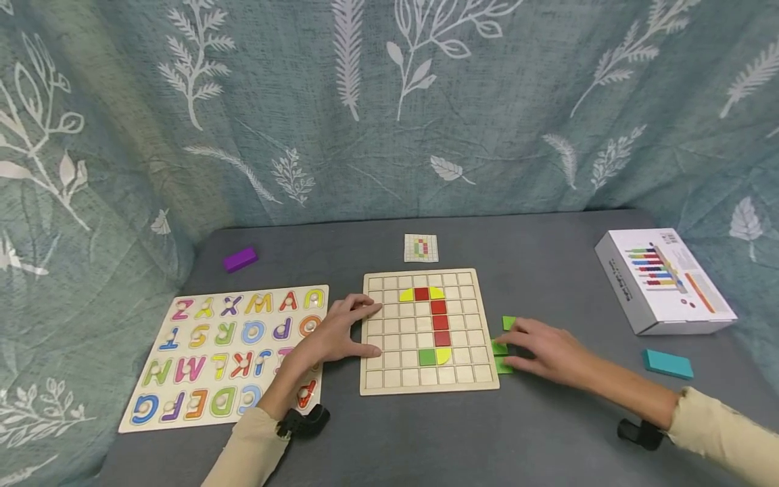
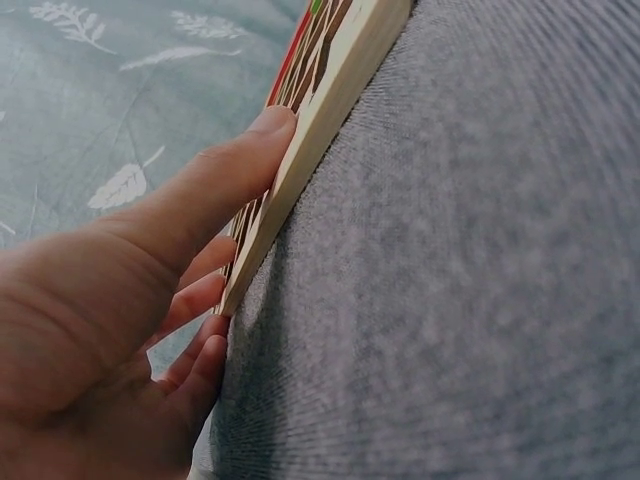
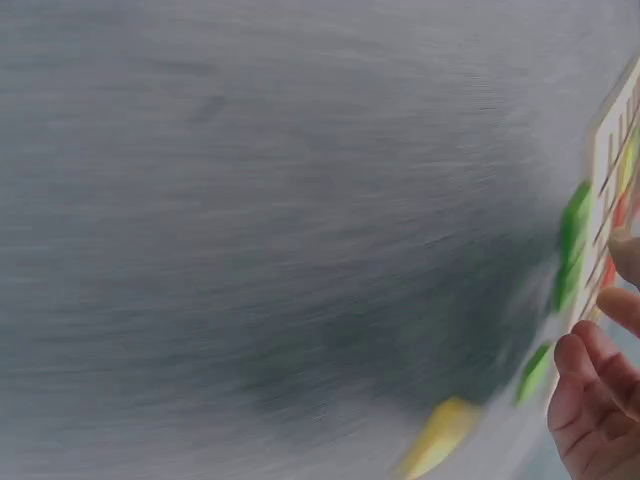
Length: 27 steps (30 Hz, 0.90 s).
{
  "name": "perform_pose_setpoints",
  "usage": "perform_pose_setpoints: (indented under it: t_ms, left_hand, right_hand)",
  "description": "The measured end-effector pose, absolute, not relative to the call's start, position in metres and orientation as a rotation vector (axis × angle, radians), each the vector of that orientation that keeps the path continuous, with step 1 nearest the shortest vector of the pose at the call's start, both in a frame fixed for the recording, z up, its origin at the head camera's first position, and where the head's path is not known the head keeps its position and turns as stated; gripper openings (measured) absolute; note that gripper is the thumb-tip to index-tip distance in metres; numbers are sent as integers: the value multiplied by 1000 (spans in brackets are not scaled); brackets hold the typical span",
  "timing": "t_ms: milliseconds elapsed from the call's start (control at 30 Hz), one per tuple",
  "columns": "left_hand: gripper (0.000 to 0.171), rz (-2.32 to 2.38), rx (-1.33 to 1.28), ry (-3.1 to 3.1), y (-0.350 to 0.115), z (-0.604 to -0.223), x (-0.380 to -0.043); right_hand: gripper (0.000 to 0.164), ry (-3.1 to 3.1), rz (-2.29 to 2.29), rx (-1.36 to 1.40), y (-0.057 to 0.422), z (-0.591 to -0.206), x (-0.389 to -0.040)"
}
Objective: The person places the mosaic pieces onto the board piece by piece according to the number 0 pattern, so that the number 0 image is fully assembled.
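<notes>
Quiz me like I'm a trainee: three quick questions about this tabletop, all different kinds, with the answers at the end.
1. How many red tiles sit on the grid board?
2. True or false: the left hand touches the grid board.
3. Which of these is nearest the right hand?
A) the purple block
B) the white box
C) the loose green tiles

Key
1. Four: one in the row with two yellow tiles, three in a column below.
2. True: it touches the board's left edge.
3. C
</notes>
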State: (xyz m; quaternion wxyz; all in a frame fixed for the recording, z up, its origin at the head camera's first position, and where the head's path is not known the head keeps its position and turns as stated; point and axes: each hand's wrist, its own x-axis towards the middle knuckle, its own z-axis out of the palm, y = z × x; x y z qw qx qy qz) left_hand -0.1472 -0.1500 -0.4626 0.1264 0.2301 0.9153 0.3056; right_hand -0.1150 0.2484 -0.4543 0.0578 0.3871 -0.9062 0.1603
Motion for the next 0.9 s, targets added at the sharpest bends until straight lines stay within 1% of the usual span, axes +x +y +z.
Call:
perform_pose_setpoints:
  t_ms: [167,400,900]
  left_hand:
    - [81,885,652,2664,-150,-461,-147]
    - [81,889,652,2661,-150,-461,-147]
    - [81,884,647,2656,-149,-462,-147]
  right_hand:
    - [33,-2781,467,1011,277,-458,-103]
    - [34,-2890,402,847,292,-459,-92]
    - [33,-2892,389,832,298,-458,-89]
